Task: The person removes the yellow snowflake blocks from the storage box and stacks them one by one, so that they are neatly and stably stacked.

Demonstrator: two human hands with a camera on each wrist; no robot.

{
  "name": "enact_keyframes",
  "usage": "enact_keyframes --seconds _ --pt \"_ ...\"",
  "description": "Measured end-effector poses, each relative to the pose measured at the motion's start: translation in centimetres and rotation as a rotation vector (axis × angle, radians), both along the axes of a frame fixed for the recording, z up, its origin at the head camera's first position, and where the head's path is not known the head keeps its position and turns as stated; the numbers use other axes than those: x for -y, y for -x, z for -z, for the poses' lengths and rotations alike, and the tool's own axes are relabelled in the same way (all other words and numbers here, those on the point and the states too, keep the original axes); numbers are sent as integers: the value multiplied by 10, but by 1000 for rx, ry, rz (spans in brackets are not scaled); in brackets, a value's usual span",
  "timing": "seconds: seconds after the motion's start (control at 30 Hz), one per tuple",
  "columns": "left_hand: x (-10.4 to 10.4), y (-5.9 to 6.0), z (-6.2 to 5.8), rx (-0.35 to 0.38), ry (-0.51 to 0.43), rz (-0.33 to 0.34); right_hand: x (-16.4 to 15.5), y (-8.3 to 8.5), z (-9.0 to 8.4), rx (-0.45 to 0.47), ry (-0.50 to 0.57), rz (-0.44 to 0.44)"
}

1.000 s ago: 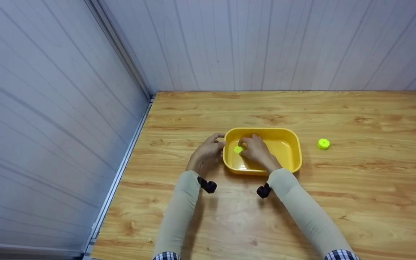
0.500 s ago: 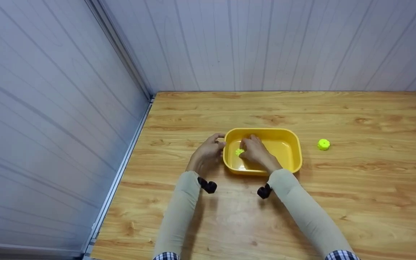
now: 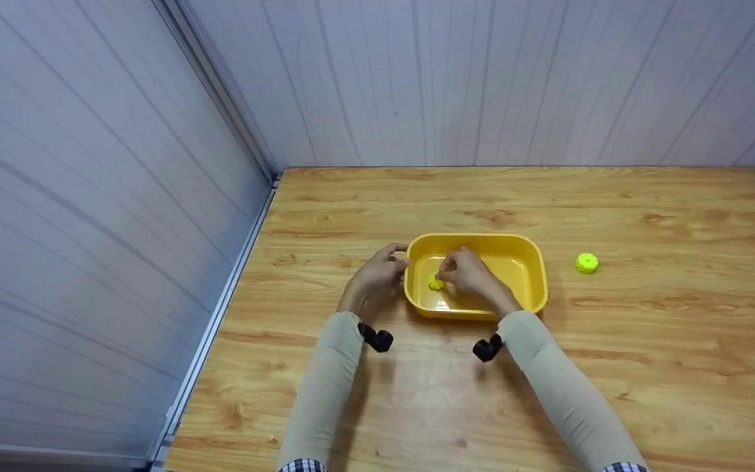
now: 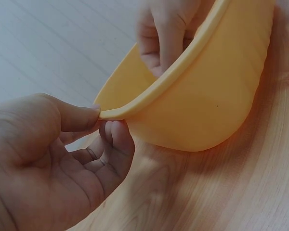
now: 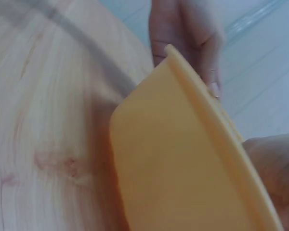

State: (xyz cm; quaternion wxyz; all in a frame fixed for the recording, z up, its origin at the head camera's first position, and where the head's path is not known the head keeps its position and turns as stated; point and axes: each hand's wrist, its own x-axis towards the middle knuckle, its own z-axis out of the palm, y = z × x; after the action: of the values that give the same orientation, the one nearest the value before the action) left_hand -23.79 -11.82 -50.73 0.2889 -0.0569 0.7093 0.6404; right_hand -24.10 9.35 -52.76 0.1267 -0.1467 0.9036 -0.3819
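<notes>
My left hand (image 3: pixel 377 278) pinches the left rim of the yellow plastic tub (image 3: pixel 528 246), its thumb above and fingers curled below, as the left wrist view shows. My right hand (image 3: pixel 472 272) reaches inside the tub, fingers curled down around a small lime-yellow flower-shaped piece (image 3: pixel 436 282) near the left end. In the left wrist view the tub wall hides the right fingertips (image 4: pixel 156 70) and the piece. The right wrist view shows mainly the outside of the tub (image 5: pixel 168 154), which conceals what the right fingers do.
Another lime-yellow flower-shaped piece (image 3: pixel 587 263), scalloped round its side, lies to the right of the tub. The wood-grain table (image 3: pixel 672 341) ends at a pale back panel (image 3: pixel 456 85), with a pale side panel (image 3: pixel 89 216) on the left.
My right hand has curled its fingers in closer, and its wrist has shifted slightly right. The small piece inside the tub has moved a little toward me. The left hand has stayed put.
</notes>
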Motion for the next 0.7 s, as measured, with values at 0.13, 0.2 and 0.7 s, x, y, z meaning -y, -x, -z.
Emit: enact_keyframes --seconds 0.13,0.2,0.7 --pt "0 0 1 -20 -27 1 -9 -2 -5 18 72 15" --pt "1 0 1 -7 -38 -9 -13 -3 -8 29 103 32" --pt "1 0 2 -22 -13 6 -48 -9 -31 121 302 148"
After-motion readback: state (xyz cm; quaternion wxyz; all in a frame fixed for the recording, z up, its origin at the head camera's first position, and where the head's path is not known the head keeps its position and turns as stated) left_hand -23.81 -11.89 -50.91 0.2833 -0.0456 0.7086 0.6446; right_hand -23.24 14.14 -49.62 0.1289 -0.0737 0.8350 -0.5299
